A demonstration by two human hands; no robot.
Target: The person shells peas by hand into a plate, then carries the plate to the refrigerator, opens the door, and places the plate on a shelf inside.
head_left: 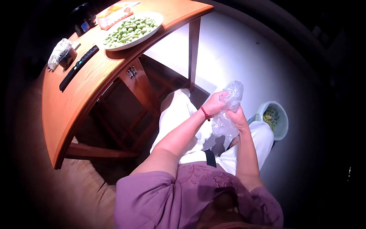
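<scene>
The clear plastic bag (228, 110) hid both hands' fingertips, and the dark gadget (83, 17) on the tabletop (72, 103) faded into shadow.

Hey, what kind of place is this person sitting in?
Probably a home dining or living room: a wooden table holds a plate of green pods and a remote control, and a basin stands on the floor.
</scene>
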